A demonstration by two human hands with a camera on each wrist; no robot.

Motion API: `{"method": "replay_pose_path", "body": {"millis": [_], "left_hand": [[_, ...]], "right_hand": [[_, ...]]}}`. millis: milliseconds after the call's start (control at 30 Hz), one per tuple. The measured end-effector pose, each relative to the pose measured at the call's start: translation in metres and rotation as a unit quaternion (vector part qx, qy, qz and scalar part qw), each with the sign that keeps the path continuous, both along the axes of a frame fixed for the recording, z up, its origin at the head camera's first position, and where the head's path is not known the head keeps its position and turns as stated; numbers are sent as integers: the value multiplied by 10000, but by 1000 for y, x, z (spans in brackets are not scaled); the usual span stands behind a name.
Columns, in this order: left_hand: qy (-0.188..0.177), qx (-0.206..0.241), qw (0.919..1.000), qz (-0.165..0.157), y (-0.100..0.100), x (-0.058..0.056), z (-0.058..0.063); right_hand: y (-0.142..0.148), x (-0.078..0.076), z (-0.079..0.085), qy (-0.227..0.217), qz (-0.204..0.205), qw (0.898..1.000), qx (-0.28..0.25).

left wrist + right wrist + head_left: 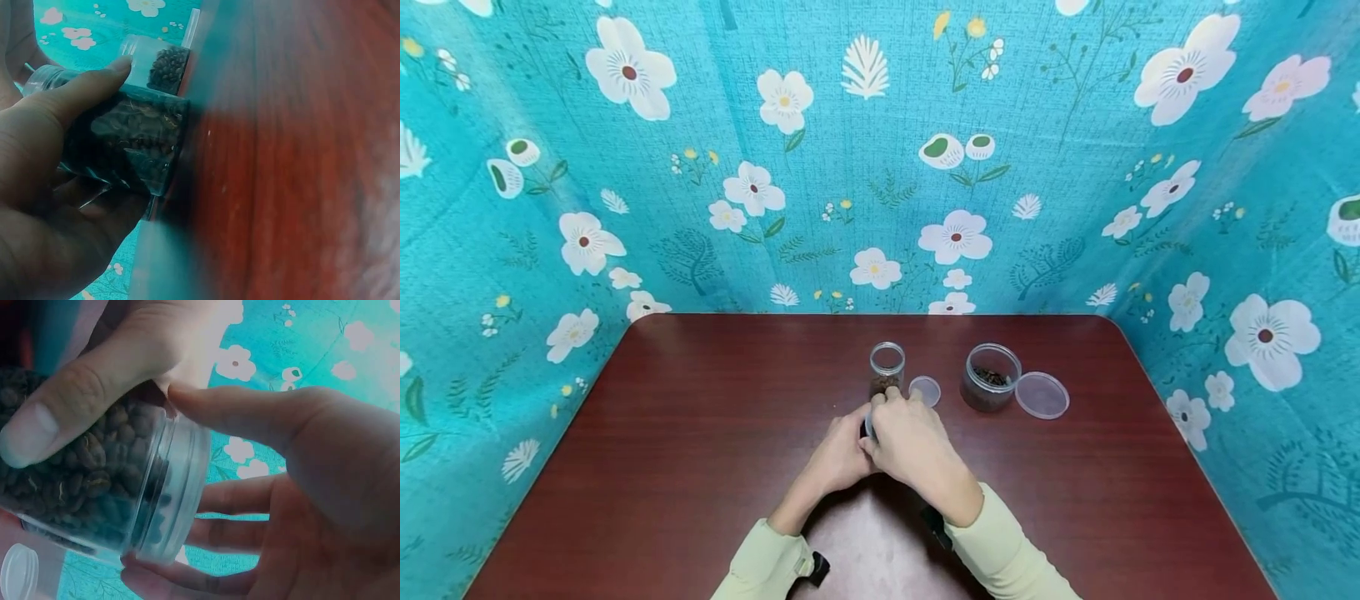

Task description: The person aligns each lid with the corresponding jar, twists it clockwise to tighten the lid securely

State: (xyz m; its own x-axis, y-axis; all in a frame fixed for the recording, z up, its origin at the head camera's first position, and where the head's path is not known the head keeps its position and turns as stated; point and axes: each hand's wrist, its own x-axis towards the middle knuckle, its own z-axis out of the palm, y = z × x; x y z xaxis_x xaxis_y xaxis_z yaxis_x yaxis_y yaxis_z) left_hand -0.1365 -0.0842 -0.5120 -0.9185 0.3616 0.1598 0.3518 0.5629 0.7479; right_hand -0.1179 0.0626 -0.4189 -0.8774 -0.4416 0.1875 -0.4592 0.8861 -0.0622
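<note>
My left hand (838,454) holds a clear jar of coffee beans (81,469), its thumb along one side and fingers round the other. At the jar's top, my right hand (913,437) grips the clear screw lid (181,487), thumb on one side of its rim and fingertips on the opposite side. In the left wrist view the held jar (137,134) looks dark with beans, and its base is close to the table. The head view hides most of this jar behind the right hand.
Just beyond the hands stands an open small jar (887,360) with brown contents, a small clear lid (928,390) beside it. To the right, a wider open jar (991,379) holds dark contents, and a larger lid (1042,395) lies next to it. A floral curtain (880,167) surrounds the table (700,400).
</note>
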Motion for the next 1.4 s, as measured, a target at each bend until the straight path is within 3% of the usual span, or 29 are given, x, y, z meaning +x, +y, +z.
{"method": "replay_pose_path", "body": {"millis": [167, 300, 433, 700, 1000, 1300, 1400], "left_hand": [[-406, 42, 9991, -119, -1, 0, -1], [-720, 275, 9967, -240, -4, 0, 0], [-877, 363, 9953, -205, -6, 0, 3], [-601, 176, 9979, -177, -14, -1, 8], [-838, 269, 9958, -248, -27, 2, 9], [-869, 1049, 9901, -334, -28, 4, 2], [-941, 1166, 9881, -338, -26, 3, -1]], "right_hand": [[12, -7, 5, -1003, 65, 9948, -137], [25, -13, 8, -1608, 179, 9850, -606], [37, -17, 7, -1738, 308, 9799, -933], [55, -20, -4, -1914, 660, 9695, -1383], [69, -24, -33, -2237, 739, 9562, -1736], [75, -28, -60, -2563, 773, 9250, -2698], [75, -28, -66, -2596, 791, 9207, -2804]]}}
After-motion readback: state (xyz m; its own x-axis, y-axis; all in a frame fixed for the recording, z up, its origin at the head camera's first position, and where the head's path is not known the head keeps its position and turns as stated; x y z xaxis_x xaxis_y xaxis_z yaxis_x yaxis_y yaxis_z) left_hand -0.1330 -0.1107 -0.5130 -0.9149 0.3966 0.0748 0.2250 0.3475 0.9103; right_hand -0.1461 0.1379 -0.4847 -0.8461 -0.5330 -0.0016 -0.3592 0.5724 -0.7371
